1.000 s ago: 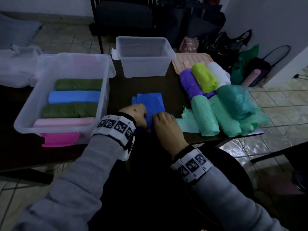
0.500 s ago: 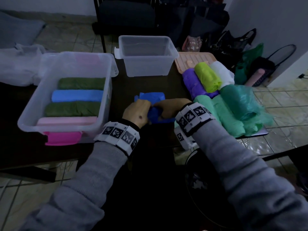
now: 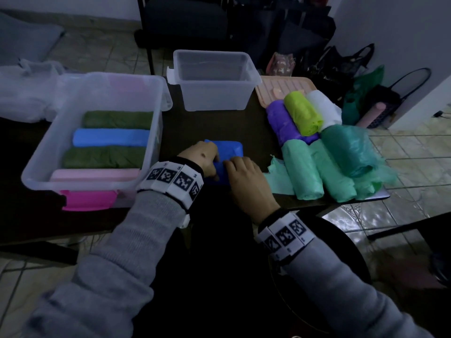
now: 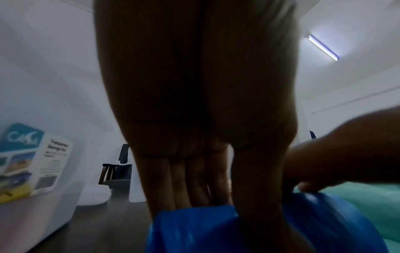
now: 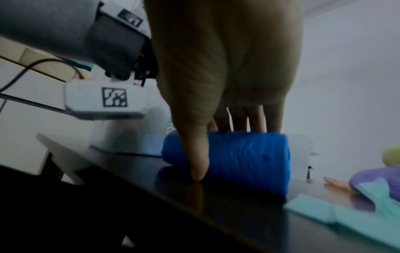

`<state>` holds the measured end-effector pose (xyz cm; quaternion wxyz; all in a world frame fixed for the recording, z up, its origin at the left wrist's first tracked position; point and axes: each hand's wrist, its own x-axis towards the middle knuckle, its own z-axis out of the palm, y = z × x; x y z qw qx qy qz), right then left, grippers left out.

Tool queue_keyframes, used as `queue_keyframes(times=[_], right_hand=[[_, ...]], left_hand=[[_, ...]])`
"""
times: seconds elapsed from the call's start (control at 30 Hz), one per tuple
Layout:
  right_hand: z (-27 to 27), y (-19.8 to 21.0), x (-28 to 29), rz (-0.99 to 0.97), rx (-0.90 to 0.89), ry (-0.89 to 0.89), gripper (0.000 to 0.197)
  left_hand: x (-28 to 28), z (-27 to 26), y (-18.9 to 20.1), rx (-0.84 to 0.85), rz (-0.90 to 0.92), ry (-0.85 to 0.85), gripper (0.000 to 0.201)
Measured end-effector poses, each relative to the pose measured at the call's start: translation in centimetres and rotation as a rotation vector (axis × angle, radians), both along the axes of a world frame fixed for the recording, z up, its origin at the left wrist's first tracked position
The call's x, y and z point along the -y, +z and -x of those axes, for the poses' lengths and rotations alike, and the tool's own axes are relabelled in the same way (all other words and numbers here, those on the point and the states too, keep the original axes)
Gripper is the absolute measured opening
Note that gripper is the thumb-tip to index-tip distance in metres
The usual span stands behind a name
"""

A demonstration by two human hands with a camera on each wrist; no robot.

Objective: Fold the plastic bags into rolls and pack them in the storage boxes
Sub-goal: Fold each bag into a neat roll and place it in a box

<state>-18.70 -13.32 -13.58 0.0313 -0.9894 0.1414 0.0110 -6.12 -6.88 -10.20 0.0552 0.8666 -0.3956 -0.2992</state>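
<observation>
A dark blue plastic bag [image 3: 230, 150] lies on the dark table between the boxes and the pile, its near part wound into a roll [image 5: 244, 154]. My left hand [image 3: 213, 167] holds the roll's left end, fingers behind it and thumb [image 4: 259, 214] across its front. My right hand [image 3: 231, 167] grips the right part, thumb [image 5: 198, 159] down in front touching the table and fingers over the top. The large clear storage box [image 3: 158, 123] at left holds two green rolls, a light blue roll [image 3: 109, 137] and a pink one. The small clear box [image 3: 214, 93] behind stands empty.
Right of the blue bag is a pile of rolled bags [image 3: 317, 152]: purple, lime, white, mint and teal, with a loose mint sheet [image 3: 278, 176] at its near edge. A pink lid [image 3: 275, 86] lies behind the pile. A magenta lid [image 3: 87, 198] sits under the large box. White bags lie far left.
My right forearm swung across over the bag, then came back toward me. Both hands worked on the blue bag, and its flat far part now looks shorter.
</observation>
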Motion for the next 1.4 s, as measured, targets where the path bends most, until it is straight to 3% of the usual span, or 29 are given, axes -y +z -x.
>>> queue_keyframes(times=[0.07, 0.3, 0.43, 0.6, 0.77, 0.93, 1.0, 1.13, 1.3, 1.4], right_hand=[[0.3, 0.2, -0.3, -0.002, 0.037, 0.005, 0.034], [-0.5, 2.1, 0.4, -0.035, -0.179, 0.057, 0.041], [-2.8, 3.0, 2.2, -0.183, -0.37, 0.016, 0.046], [-4.5, 3.8, 3.7, -0.392, -0.489, -0.06, 0.059], [-4.2, 2.9, 4.4, -0.479, -0.372, -0.042, 0.049], [-2.6, 1.2, 3.7, -0.306, -0.076, 0.028, 0.045], [-1.9, 0.7, 3.1, -0.248, -0.036, 0.064, 0.052], [-1.8, 0.3, 2.7, -0.114, -0.12, 0.097, 0.075], [-3.3, 1.4, 3.4, -0.209, -0.189, 0.039, 0.061], [-3.8, 2.2, 3.9, -0.29, -0.28, 0.039, 0.056]], left_hand=[[-0.2, 0.2, -0.1, -0.019, -0.024, -0.006, 0.051], [-1.0, 0.2, 0.3, -0.097, 0.025, 0.03, 0.051], [-1.5, 0.9, 0.6, -0.029, 0.159, 0.083, 0.05], [-1.5, 1.6, 0.3, 0.037, 0.105, 0.022, 0.062], [-1.6, 1.3, 0.1, 0.045, 0.125, 0.011, 0.046], [-1.6, 1.0, -0.2, 0.024, 0.129, 0.029, 0.041], [-1.6, 0.8, -0.2, -0.013, 0.132, 0.045, 0.04], [-1.9, 0.6, -0.5, -0.047, 0.187, 0.13, 0.049], [-2.2, 0.6, -0.7, 0.04, 0.233, 0.091, 0.062], [-2.3, 0.5, -0.7, -0.022, 0.231, 0.112, 0.056]])
